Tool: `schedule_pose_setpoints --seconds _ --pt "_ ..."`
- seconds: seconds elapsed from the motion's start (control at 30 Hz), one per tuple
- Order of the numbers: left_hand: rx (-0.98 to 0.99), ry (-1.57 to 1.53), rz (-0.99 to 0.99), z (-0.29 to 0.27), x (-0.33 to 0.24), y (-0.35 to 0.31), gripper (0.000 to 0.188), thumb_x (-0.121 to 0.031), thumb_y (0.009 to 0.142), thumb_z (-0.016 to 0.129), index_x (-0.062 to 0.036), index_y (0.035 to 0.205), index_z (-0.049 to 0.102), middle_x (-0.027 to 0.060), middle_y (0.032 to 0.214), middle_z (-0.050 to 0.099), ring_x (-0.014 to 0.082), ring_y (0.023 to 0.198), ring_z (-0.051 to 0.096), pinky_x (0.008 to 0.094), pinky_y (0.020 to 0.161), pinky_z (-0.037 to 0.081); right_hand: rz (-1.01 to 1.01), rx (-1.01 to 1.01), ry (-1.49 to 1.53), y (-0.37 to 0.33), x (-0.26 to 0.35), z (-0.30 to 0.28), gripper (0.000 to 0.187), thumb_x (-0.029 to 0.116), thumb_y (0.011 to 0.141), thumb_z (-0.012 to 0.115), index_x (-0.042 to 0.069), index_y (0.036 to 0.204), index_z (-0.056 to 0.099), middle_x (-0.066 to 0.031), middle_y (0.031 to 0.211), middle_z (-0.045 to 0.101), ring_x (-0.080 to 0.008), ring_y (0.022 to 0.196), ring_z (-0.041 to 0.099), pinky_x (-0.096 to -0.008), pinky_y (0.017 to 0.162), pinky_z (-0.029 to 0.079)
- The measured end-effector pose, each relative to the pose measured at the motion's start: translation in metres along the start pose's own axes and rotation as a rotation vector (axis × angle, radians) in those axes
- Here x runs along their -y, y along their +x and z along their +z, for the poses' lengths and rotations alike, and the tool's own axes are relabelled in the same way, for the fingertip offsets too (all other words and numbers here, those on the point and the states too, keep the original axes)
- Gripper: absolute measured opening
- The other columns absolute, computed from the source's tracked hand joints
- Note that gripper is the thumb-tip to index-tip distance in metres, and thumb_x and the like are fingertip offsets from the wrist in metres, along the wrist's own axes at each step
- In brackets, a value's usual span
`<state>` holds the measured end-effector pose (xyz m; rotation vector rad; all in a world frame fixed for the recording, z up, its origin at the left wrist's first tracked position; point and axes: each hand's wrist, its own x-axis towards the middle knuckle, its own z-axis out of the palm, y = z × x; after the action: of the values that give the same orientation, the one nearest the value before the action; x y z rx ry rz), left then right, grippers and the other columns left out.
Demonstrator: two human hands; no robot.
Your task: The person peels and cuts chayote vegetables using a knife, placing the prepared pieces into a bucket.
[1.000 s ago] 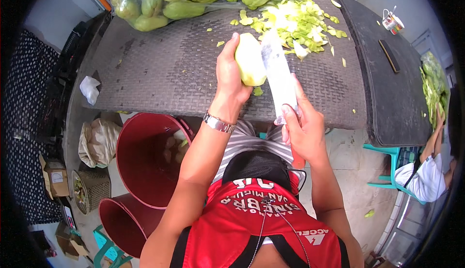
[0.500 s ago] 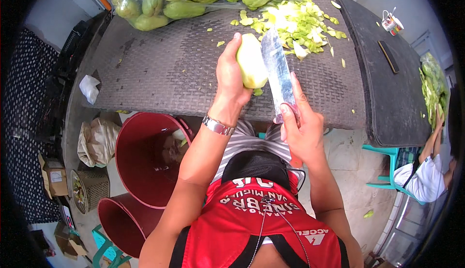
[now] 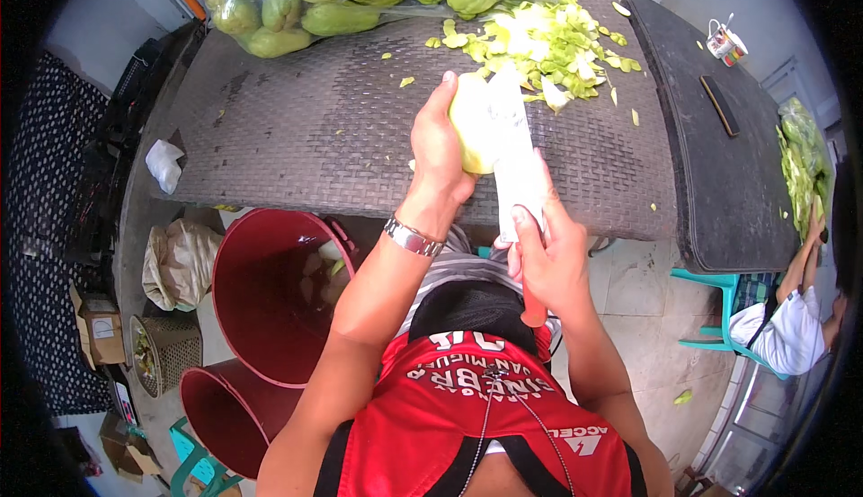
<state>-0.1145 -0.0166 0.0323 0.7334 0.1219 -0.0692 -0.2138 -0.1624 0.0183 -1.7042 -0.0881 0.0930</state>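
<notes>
Grips a peeled pale-green vegetable (image 3: 473, 128) in the left hand (image 3: 440, 145), over the patterned brown table (image 3: 297, 137), with most fingers hidden behind it. Clasps a broad knife (image 3: 519, 173) in the right hand (image 3: 553, 250), with blade detail bleached out by glare and part of the red handle (image 3: 534, 311) covered by the hand; cannot tell contact from mere overlap between blade and vegetable. Shows, beyond these, heaped peelings (image 3: 548, 48) and a clear bag (image 3: 406, 12) of green vegetables (image 3: 342, 19), cut off at the top. Reveals only dimly the contents of the larger red bucket (image 3: 261, 268) below. Catches a seated person (image 3: 780, 326) only partly, near the right rim.
</notes>
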Motion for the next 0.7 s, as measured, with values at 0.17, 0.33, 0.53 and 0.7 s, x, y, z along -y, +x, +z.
schedule_pose_setpoints --seconds 0.17,0.33,0.53,0.7 --pt "-0.009 0.096 -0.002 0.003 0.009 -0.006 0.049 -0.045 0.105 0.045 -0.0015 0.117 0.063 0.0097 0.099 0.07 0.018 0.087 0.07 0.0348 0.079 0.057 -0.016 -0.006 0.034 0.002 0.0 0.0 0.064 0.003 0.101 0.052 0.017 0.159 0.028 -0.0055 0.07 0.065 -0.008 0.049 0.057 -0.0275 0.045 0.05" --pt "0.01 0.047 -0.027 -0.006 0.023 -0.004 0.047 -0.047 0.103 0.048 -0.004 0.114 0.063 0.0092 0.098 0.071 0.0192 0.085 0.07 0.0359 0.079 0.057 0.004 0.007 0.136 0.008 0.0 -0.001 0.063 0.004 0.102 0.051 0.017 0.159 0.029 -0.0045 0.071 0.063 -0.0073 0.048 0.055 -0.0264 0.043 0.048" --pt "-0.006 0.047 -0.038 -0.006 0.023 -0.007 0.049 -0.048 0.104 0.046 -0.0038 0.116 0.063 0.0098 0.099 0.071 0.0198 0.086 0.07 0.0366 0.081 0.057 0.032 0.029 0.136 0.009 0.003 0.001 0.06 0.002 0.104 0.043 0.011 0.16 0.023 -0.0077 0.083 0.065 -0.0066 0.047 0.05 -0.0233 0.043 0.043" --pt "-0.034 -0.057 -0.07 -0.012 0.027 -0.002 0.048 -0.048 0.104 0.046 -0.0045 0.113 0.064 0.0098 0.098 0.071 0.0197 0.085 0.07 0.0369 0.079 0.057 0.063 0.05 0.128 0.007 0.002 0.001 0.06 0.003 0.104 0.046 0.01 0.16 0.025 -0.007 0.084 0.065 -0.0062 0.048 0.05 -0.0225 0.043 0.043"
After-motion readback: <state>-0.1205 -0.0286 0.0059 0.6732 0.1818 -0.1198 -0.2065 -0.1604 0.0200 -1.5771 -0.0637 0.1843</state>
